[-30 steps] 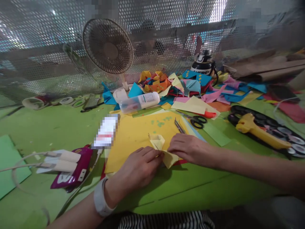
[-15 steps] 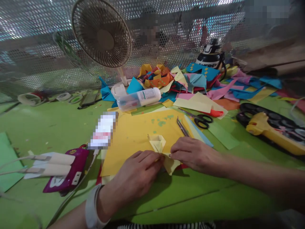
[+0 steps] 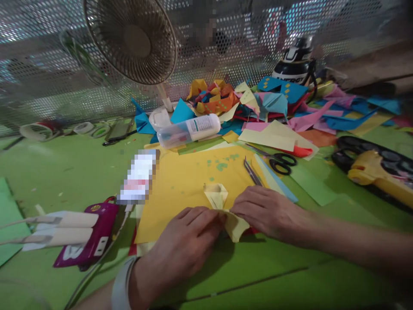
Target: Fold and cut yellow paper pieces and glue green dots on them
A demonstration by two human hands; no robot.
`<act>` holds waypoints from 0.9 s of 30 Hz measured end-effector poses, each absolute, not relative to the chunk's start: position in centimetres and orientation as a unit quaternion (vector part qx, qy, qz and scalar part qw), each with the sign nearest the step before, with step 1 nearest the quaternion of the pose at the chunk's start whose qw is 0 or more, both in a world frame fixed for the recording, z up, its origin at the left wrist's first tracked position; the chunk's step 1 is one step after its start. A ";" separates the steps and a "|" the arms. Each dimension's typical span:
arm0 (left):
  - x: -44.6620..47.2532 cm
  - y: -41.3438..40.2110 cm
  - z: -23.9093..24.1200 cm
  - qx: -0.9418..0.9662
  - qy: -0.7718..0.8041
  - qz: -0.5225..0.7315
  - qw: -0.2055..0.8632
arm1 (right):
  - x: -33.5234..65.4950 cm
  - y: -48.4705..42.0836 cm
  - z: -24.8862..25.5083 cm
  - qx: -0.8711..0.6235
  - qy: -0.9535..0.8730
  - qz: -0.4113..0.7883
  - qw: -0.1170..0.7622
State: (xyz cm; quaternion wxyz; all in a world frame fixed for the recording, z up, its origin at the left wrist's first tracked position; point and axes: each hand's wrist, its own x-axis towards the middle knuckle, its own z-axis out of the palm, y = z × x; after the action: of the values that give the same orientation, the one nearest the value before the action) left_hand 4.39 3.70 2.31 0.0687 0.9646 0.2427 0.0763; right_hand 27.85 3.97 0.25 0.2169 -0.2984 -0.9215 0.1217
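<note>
I count one folded pale yellow paper piece (image 3: pixel 222 206) under my hands, lying on one large yellow sheet (image 3: pixel 183 185) at the near centre of the green table (image 3: pixel 74 172). My left hand (image 3: pixel 183 241) presses its fingertips (image 3: pixel 214 215) down on the piece's left edge, fingers curled and closed on the paper. My right hand (image 3: pixel 267 211) lies flat with its fingers together, tips on the piece's right edge. The two hands meet at the piece's waist. Its long axis runs from the far end to the near right; a folded, cup-like end points far, toward the fan (image 3: pixel 129 38), and a pointed flap sticks out near, between my hands.

Counted on the table: one fan at the far left, one glue bottle (image 3: pixel 190 131) lying on its side, one pair of tweezers (image 3: pixel 251 171), one pair of black-handled scissors (image 3: pixel 277 161) to the right, one yellow tool (image 3: pixel 377 178) on a black tray (image 3: pixel 342 144) at the far right, two white plugs (image 3: pixel 64 228) on a purple case (image 3: pixel 93 241) at the near left. A heap of coloured paper scraps (image 3: pixel 258 107) lies along the far side; I cannot count them.
</note>
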 end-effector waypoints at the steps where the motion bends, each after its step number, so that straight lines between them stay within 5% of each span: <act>1: 4.4 3.7 2.3 0.965 0.242 0.075 0.066 | 27.8 4.0 0.2 -0.300 -0.920 0.119 0.224; 15: 4.3 3.9 2.2 0.959 0.251 0.100 0.082 | 27.7 4.0 0.4 -0.318 -0.893 0.159 0.275; 27: 4.4 3.8 2.2 0.950 0.267 0.137 0.085 | 27.9 4.0 0.6 -0.273 -0.937 0.085 0.199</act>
State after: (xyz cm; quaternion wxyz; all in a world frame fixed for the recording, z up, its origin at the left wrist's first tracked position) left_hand 4.42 3.77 2.18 0.0853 0.9501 0.2670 0.1372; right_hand 27.94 3.96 0.58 0.1994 -0.2727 -0.9374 0.0848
